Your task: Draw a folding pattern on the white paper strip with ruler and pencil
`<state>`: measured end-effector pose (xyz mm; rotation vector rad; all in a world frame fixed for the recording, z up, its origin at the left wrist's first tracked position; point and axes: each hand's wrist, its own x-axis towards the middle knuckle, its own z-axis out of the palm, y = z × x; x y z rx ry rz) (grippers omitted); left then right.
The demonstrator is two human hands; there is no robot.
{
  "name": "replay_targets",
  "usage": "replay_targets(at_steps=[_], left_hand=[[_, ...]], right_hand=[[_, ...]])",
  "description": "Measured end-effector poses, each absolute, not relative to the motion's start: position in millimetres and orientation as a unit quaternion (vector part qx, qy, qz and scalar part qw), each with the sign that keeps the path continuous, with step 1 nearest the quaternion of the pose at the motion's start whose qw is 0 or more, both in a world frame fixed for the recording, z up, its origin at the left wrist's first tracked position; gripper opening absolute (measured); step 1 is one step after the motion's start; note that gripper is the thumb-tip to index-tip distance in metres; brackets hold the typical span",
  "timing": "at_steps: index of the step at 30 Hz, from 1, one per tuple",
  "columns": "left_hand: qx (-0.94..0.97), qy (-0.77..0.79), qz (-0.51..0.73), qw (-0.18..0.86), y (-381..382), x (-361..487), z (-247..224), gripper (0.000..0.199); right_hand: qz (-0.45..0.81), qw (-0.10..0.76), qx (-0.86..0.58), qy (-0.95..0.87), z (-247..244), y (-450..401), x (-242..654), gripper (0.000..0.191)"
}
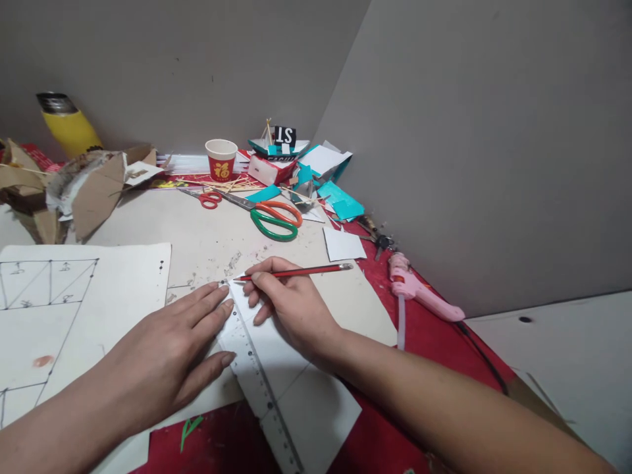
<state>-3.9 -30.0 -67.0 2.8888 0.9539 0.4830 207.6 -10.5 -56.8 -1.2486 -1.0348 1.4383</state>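
Observation:
A red pencil [306, 270] is pinched in my right hand [291, 299], its tip down at the far end of a clear ruler [261, 388]. The ruler lies slantwise across a white sheet [320, 408] that carries a faint pencil line. My left hand [178, 342] lies flat, fingers stretched, pressing on the ruler's left edge near the pencil tip. Left of it is a larger paper [123, 289] with a drawn truss-like figure of lines and dots.
Behind the hands lie large scissors [274, 220] with orange and green handles and small red scissors [210, 199]. A paper cup [222, 160], cardboard scraps [99, 197] and a yellow bottle [69, 125] stand farther back. To the right is a pink glue gun [422, 289] with its cord.

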Motion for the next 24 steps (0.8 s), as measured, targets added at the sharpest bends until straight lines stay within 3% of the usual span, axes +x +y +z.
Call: replay_targets(at_steps=[16,24], left_hand=[[0.947,0.293,0.129,-0.004,-28.8,-1.6,-57.4,0.057],[0.945,0.301,0.124,-0.005,-28.8,0.7,-57.7,0.05]], right_hand=[[0.591,0.477,-0.505,-0.41,-58.3,-8.5,208.3,0.002],[0.559,0.457,-0.527,-0.448,-57.0,-11.4,205.7,0.008]])
